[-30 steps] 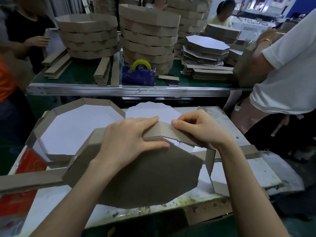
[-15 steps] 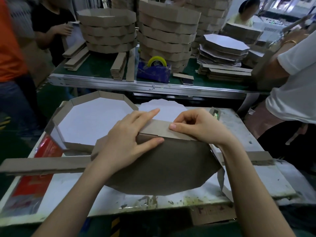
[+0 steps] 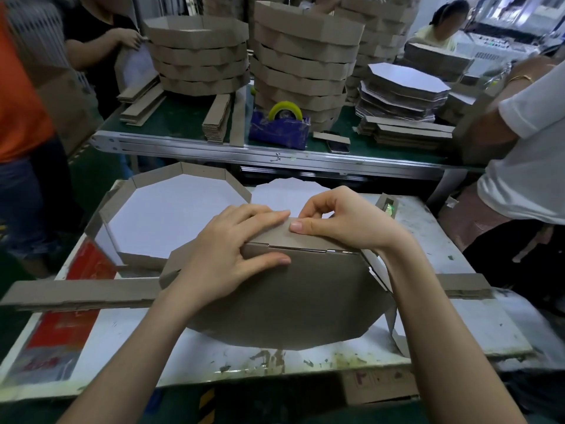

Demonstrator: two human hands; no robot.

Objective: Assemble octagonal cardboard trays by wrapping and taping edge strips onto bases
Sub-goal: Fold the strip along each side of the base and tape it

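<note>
A brown octagonal cardboard base [image 3: 290, 304] lies upside down on the worktable, with an edge strip [image 3: 284, 237] folded up along its far side. My left hand [image 3: 226, 258] grips the far left corner, fingers over the strip and thumb on the base. My right hand [image 3: 342, 224] pinches the strip's top edge just to the right, thumb toward me. A finished tray [image 3: 171, 209] with a white inside sits at the left. A white octagonal sheet [image 3: 281, 194] lies behind my hands.
Long loose cardboard strips [image 3: 79, 293] cross the white worktable [image 3: 305, 359] under the base. A purple tape dispenser [image 3: 279, 130] with a yellow roll stands on the green conveyor, among tray stacks [image 3: 302, 62] and flat bases [image 3: 403, 84]. People stand left, right and behind.
My hands slid closer together along the strip's top edge. My right thumb now pinches beside my left fingertips. The base sits flatter on the table and the view has shifted left.
</note>
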